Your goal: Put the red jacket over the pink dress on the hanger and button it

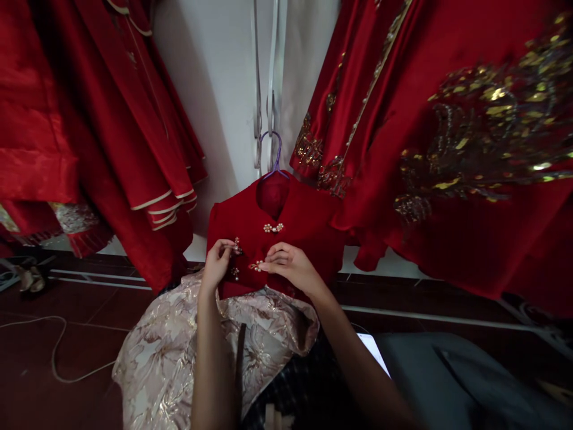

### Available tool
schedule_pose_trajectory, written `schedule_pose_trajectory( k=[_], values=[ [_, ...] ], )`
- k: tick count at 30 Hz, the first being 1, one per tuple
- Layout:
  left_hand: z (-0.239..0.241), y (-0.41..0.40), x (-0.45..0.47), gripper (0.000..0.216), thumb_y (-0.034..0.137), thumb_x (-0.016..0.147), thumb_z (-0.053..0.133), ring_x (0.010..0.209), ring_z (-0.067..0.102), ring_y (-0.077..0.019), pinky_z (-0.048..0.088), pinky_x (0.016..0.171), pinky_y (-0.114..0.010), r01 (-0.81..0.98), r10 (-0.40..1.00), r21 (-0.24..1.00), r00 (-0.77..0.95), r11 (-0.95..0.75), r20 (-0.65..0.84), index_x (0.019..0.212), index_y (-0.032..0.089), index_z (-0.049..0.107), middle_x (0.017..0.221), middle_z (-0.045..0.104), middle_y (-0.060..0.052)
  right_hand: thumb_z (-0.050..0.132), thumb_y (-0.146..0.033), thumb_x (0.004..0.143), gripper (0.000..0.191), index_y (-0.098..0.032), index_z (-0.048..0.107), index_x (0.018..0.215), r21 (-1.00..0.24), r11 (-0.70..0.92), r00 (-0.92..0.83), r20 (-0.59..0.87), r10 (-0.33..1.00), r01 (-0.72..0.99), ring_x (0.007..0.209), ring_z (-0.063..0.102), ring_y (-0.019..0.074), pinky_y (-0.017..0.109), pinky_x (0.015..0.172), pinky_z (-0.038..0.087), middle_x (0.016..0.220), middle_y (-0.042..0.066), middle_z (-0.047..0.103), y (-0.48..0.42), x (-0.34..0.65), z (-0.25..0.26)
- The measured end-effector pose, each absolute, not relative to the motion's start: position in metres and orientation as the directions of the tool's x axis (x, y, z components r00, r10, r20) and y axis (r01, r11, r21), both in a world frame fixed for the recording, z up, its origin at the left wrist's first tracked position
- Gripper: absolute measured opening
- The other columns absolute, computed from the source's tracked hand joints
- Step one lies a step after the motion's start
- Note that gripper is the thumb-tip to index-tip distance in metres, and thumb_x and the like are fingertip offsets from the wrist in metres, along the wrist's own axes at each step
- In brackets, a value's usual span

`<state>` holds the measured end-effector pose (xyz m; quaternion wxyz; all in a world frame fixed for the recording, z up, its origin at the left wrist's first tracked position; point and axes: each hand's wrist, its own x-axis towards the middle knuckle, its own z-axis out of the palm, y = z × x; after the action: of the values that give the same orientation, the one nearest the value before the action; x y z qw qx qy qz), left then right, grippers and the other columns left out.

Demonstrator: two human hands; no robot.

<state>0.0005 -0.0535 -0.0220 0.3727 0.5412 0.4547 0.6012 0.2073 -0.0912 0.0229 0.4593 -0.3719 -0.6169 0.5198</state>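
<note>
A red jacket (242, 209) hangs in front of me on a purple hanger (277, 162). A fastened pearl clasp (273, 228) sits just below its neckline. My left hand (218, 263) is closed, thumb and fingers pinching a pearl clasp half (237, 244) on the left front. Below those fingertips is another pearl piece (235, 273). My right hand (290, 266) has its fingers curled, with the thumb tip at a gold-and-pearl clasp half (256, 266); its grip is partly hidden. Pale floral brocade fabric (165, 352) lies below the jacket, around my forearms.
Red garments (147, 149) hang at the left, and red gowns with gold sequins (483, 131) crowd the right. White rack bars (430, 318) run low near the floor. A cable (56, 352) crosses the floor. A grey seat (430, 370) and a lit screen (373, 351) are at lower right.
</note>
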Motion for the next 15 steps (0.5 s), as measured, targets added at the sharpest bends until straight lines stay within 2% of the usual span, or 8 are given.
schedule_pose_trajectory(
  k=[4, 7, 10, 15],
  values=[
    [-0.021, -0.057, -0.001, 0.02, 0.027, 0.076, 0.053, 0.081, 0.065, -0.0162, 0.049, 0.082, -0.031, 0.017, 0.95, 0.957, -0.121, -0.29, 0.29, 0.089, 0.014, 0.061, 0.083, 0.068, -0.005, 0.076, -0.037, 0.059, 0.032, -0.018, 0.053, 0.073, -0.939, 0.344, -0.144, 0.337, 0.93, 0.023, 0.071, 0.063, 0.0155, 0.03, 0.071, 0.052, 0.074, 0.003, 0.064, -0.072, 0.182, 0.01],
    [-0.021, -0.058, -0.001, 0.025, 0.026, 0.074, 0.053, 0.084, 0.065, -0.0176, 0.05, 0.083, -0.032, -0.02, 0.956, 0.964, -0.139, -0.265, 0.26, 0.092, 0.013, 0.064, 0.087, 0.07, -0.007, 0.073, -0.038, 0.062, 0.03, -0.018, 0.055, 0.075, -0.913, 0.406, -0.121, 0.4, 0.908, 0.026, 0.071, 0.063, 0.0151, 0.029, 0.07, 0.052, 0.075, 0.003, 0.064, -0.056, 0.165, 0.001],
    [-0.023, -0.057, -0.001, 0.028, 0.03, 0.073, 0.054, 0.085, 0.066, -0.0189, 0.05, 0.082, -0.033, -0.053, 0.954, 0.966, -0.182, -0.253, 0.24, 0.092, 0.012, 0.065, 0.088, 0.071, -0.009, 0.069, -0.038, 0.067, 0.025, -0.018, 0.056, 0.076, -0.89, 0.445, -0.079, 0.438, 0.895, 0.104, 0.073, 0.064, 0.0154, 0.029, 0.073, 0.052, 0.077, 0.003, 0.066, -0.045, 0.154, -0.006],
    [-0.023, -0.058, -0.003, 0.033, 0.036, 0.071, 0.062, 0.09, 0.066, -0.0197, 0.049, 0.087, -0.034, -0.071, 0.949, 0.963, -0.204, -0.261, 0.242, 0.094, 0.012, 0.069, 0.096, 0.07, -0.011, 0.063, -0.033, 0.074, 0.016, -0.02, 0.057, 0.079, -0.853, 0.492, -0.101, 0.482, 0.87, 0.176, 0.075, 0.064, 0.0153, 0.028, 0.071, 0.053, 0.08, 0.003, 0.067, -0.043, 0.149, -0.009]
  ],
)
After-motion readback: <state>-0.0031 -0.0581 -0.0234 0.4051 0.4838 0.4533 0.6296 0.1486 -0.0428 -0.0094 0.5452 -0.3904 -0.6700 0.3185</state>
